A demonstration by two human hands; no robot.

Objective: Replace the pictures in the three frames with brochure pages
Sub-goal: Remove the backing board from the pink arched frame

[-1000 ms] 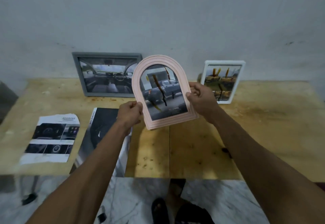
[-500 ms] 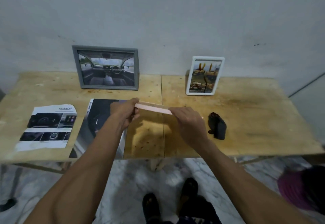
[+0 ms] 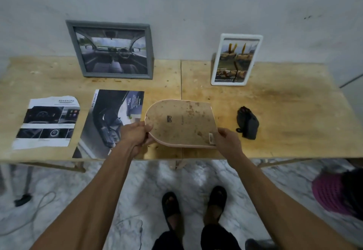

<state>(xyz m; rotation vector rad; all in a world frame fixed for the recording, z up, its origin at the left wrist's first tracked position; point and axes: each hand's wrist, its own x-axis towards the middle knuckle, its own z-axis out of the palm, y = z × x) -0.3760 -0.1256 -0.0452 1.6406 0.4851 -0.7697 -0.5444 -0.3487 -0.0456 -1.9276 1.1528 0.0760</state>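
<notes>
The arched frame (image 3: 181, 122) is held face down over the tabletop (image 3: 284, 102), its rims pinched by left hand (image 3: 135, 135) and right hand (image 3: 225, 141); the backing must next be opened.

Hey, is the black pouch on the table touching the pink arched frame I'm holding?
Apart. The head view shows bare wooden table between the black pouch and the pink arched frame, and the right hand gripping the frame's corner stays clear of the pouch too.
</notes>
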